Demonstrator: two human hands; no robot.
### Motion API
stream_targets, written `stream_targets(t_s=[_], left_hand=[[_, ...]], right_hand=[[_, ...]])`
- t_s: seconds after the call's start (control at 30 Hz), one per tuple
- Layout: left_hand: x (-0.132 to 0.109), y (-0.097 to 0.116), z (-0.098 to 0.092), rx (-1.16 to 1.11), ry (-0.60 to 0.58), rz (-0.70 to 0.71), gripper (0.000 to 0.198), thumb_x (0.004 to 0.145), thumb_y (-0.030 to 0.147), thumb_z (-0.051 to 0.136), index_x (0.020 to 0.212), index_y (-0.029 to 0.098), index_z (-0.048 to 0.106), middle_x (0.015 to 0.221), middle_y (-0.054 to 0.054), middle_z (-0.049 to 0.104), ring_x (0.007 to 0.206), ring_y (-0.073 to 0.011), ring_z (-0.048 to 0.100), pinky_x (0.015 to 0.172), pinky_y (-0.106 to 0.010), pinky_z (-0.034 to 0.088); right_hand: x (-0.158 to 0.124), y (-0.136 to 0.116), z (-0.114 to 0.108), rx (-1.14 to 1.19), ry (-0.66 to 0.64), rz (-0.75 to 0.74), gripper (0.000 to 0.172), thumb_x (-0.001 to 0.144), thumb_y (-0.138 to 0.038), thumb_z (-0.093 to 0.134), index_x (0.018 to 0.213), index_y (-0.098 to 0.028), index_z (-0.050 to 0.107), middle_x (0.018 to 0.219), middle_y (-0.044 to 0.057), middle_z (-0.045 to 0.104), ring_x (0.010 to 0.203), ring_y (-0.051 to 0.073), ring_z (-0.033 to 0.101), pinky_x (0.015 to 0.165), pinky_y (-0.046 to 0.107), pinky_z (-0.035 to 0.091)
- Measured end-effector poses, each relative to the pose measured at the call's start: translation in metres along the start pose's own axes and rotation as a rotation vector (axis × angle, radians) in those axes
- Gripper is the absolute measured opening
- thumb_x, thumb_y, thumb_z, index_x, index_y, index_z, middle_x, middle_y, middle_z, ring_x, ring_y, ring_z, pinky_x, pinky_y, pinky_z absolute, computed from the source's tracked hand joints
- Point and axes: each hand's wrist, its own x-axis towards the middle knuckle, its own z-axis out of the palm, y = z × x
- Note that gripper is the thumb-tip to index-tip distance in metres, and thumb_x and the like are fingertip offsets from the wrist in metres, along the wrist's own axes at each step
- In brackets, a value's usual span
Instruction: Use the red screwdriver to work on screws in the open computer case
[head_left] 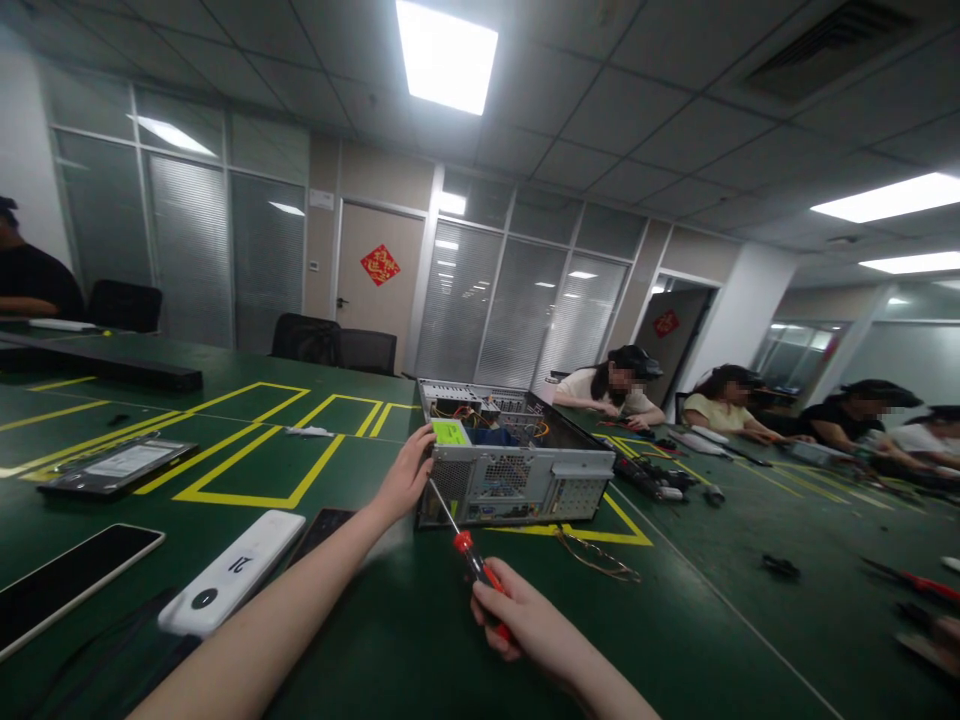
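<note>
An open computer case (540, 490) lies on the green table, its rear panel with grilles and ports facing me. A power supply with a bright green label (450, 432) sits in its left corner, and coloured wires show inside. My left hand (409, 468) grips that near-left corner, fingers closed beside the label. In my right hand (514, 612) is a screwdriver (466, 545) with a red and black handle, fingers wrapped round it. Its shaft slants up to the left, and the tip is at the rear panel's left edge, just below my left fingers. Whether it touches a screw is too small to tell.
Left on the table (360, 640) are a hard drive (124, 465), a phone (75, 575) and a white device marked 21 (232, 572). Loose wires (600, 560) lie before the case. Black parts (652, 475) and red-handled pliers (919, 582) lie right. Several people sit farther off.
</note>
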Motion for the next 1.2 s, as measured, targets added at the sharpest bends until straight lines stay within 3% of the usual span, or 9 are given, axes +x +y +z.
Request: stream_targets(t_s=[0.33, 0.9, 1.2], left_hand=[[0.0, 0.0, 0.001, 0.002, 0.005, 0.012, 0.037, 0.094, 0.031, 0.031, 0.129, 0.021, 0.035, 0.14, -0.01, 0.034, 0.132, -0.0206, 0.032, 0.109, -0.044, 0.027], [0.0, -0.001, 0.002, -0.012, 0.005, -0.006, 0.038, 0.094, 0.032, 0.031, 0.129, 0.022, 0.036, 0.141, -0.01, 0.034, 0.132, -0.0211, 0.032, 0.109, -0.044, 0.028], [0.0, -0.001, 0.001, -0.013, 0.006, 0.005, 0.037, 0.093, 0.031, 0.032, 0.129, 0.022, 0.035, 0.14, -0.01, 0.034, 0.132, -0.0207, 0.031, 0.109, -0.044, 0.028]], right_hand=[[0.003, -0.004, -0.004, 0.052, 0.085, -0.055, 0.036, 0.076, -0.05, 0.054, 0.092, -0.021, 0.042, 0.069, -0.006, 0.047, 0.043, 0.002, 0.034, 0.04, 0.018, 0.014], [0.006, 0.002, -0.004, 0.128, 0.07, -0.074, 0.036, 0.075, -0.049, 0.057, 0.091, -0.02, 0.044, 0.067, -0.006, 0.049, 0.041, 0.001, 0.033, 0.038, 0.017, 0.014], [-0.003, -0.022, -0.003, 0.372, 0.086, 0.006, 0.024, 0.08, -0.038, 0.056, 0.087, -0.02, 0.041, 0.064, -0.004, 0.054, 0.036, -0.001, 0.029, 0.034, 0.011, 0.011]])
